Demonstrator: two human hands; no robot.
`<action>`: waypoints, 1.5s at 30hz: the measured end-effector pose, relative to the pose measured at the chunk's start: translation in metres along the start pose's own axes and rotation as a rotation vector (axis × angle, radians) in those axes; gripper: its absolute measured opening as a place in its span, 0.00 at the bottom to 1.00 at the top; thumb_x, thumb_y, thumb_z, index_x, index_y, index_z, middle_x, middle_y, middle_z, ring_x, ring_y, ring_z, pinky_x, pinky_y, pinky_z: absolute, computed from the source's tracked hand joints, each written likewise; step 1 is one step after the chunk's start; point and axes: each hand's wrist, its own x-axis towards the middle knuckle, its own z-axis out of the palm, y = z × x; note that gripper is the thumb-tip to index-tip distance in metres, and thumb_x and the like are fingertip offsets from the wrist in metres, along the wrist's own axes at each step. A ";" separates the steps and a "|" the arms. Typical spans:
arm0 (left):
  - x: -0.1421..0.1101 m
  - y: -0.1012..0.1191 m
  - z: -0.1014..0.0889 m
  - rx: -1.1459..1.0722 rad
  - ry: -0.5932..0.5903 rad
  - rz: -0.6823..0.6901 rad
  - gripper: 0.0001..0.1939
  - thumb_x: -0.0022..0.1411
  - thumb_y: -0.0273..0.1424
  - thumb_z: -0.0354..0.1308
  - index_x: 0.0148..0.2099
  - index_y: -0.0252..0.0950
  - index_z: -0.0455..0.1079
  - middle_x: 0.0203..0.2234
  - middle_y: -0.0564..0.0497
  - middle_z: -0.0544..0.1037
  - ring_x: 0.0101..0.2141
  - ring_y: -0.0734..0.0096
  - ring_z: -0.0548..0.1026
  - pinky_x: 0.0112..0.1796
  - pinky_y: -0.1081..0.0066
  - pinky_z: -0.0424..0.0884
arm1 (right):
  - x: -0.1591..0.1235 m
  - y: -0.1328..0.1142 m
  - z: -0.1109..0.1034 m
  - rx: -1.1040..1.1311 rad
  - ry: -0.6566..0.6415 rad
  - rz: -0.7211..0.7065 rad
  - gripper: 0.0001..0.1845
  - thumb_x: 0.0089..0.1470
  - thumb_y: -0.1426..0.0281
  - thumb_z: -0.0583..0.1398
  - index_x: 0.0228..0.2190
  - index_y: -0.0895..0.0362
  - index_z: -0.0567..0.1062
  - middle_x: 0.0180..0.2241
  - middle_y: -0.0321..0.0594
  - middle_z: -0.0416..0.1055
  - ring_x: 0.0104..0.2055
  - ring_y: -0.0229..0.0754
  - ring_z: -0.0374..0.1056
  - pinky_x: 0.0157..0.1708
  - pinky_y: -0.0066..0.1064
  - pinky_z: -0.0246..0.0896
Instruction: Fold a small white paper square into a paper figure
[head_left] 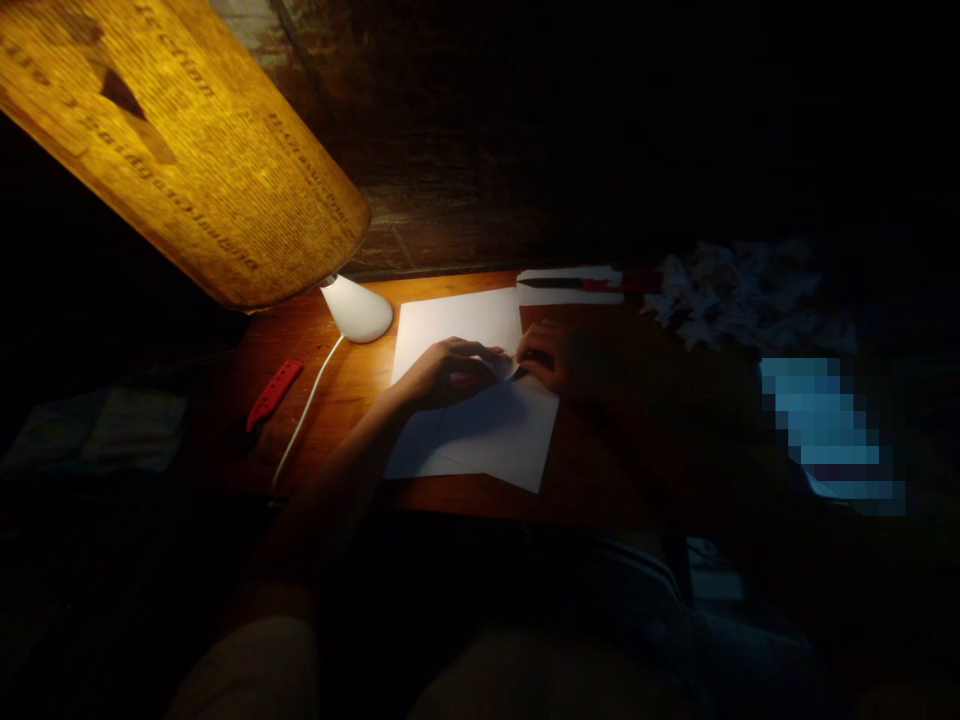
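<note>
White sheets of paper (pixel 465 445) lie on a wooden table under the lamp's light. Over their middle, both hands meet at a small folded piece of paper (pixel 508 371). My left hand (pixel 454 370) comes in from the lower left, its fingers bent and closed on the left side of that piece. From the right, my right hand (pixel 546 358) pinches the other side with curled fingers, mostly in shadow. The fingers hide part of the folded piece, so its exact shape cannot be made out.
A lit lamp (pixel 225 150) leans in at upper left, its white base (pixel 358 308) and cord on the table (pixel 352 400). A red-handled tool (pixel 274 395) lies left. Behind, a dark-bladed knife (pixel 551 284) rests on stacked paper (pixel 570 298). Folded paper pieces (pixel 739 290) are heaped right, near a pixelated screen (pixel 825 415).
</note>
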 end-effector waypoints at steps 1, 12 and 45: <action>0.000 0.000 0.000 0.001 0.003 0.004 0.07 0.73 0.33 0.64 0.43 0.41 0.84 0.53 0.42 0.86 0.53 0.60 0.86 0.50 0.62 0.81 | 0.000 -0.001 0.000 -0.002 0.000 0.003 0.03 0.60 0.73 0.62 0.34 0.54 0.77 0.38 0.44 0.77 0.42 0.49 0.67 0.44 0.40 0.60; 0.001 0.003 -0.003 -0.020 -0.006 0.003 0.06 0.73 0.32 0.64 0.45 0.42 0.84 0.54 0.44 0.86 0.55 0.60 0.85 0.52 0.62 0.81 | 0.000 -0.001 0.001 -0.006 0.005 0.015 0.04 0.60 0.74 0.62 0.34 0.54 0.77 0.39 0.44 0.77 0.44 0.49 0.68 0.46 0.40 0.61; 0.002 0.010 -0.002 0.062 -0.090 -0.025 0.10 0.75 0.31 0.60 0.52 0.45 0.83 0.56 0.46 0.85 0.58 0.57 0.83 0.54 0.56 0.80 | -0.001 0.007 0.001 0.037 0.005 0.010 0.02 0.63 0.69 0.64 0.36 0.52 0.79 0.39 0.42 0.76 0.45 0.49 0.70 0.47 0.42 0.62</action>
